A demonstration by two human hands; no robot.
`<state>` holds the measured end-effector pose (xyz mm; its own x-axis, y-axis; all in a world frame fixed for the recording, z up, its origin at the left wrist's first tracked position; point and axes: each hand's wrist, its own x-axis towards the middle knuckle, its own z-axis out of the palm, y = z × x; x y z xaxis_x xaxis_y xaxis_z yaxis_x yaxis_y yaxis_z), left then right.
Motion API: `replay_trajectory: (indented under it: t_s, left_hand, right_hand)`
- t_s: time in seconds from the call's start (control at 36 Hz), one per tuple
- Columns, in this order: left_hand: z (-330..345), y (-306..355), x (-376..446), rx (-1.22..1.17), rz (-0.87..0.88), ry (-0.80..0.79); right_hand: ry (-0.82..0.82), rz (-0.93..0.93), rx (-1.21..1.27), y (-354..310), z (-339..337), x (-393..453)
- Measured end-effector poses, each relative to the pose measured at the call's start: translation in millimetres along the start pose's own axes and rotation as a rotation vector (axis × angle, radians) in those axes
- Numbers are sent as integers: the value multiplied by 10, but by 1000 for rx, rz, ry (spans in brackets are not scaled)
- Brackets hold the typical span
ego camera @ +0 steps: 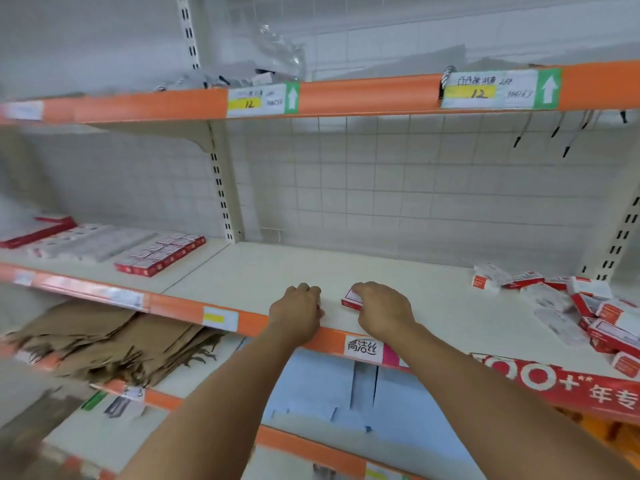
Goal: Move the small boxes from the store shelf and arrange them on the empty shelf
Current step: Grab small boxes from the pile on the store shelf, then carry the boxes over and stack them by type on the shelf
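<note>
Red-and-white small cardboard boxes (162, 255) sit in a neat flat block on the left bay of the cream metal shelf (263, 268), w/ a long flat red box (38, 232) further left. Below that bay, brown paper sheets (104, 337) lie in a ragged heap on the lower shelf.

Centre: left hand (298, 311) is knuckles-up at the front edge of the bare bay, fingers curled down; a sliver of red shows at its thumb side, so it prob. holds a box, but can't tell for sure. Just beside it, right hand (382, 308) is curled over a small red-and-white box (350, 299), clamped on it, box touching the shelf surface.

Right: loose jumbled pile of the same boxes (571, 299) lies at the far right of this bay, well apart from the hands.

Step in hand, as I read it: setting down the first boxes at the front of the bare bay. Next move calls for letting go w/ boxes squared to the orange shelf edge strip (180, 308), then reaching right to the pile for more.
</note>
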<state>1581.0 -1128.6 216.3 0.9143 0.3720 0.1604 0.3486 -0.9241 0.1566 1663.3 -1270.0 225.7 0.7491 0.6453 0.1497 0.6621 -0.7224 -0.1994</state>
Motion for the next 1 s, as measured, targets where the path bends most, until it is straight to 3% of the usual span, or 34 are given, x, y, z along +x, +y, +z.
replay_trajectory:
  t_s: [0.47, 1.0]
  left_hand:
    - [-514, -2172, -1521, 73, -321, 49]
    - [-765, -3880, -2654, 50, -641, 37]
  right_hand:
    - [-63, -296, 13, -2379, 502, -124]
    - [-153, -606, 26, -4581, 1132, -191]
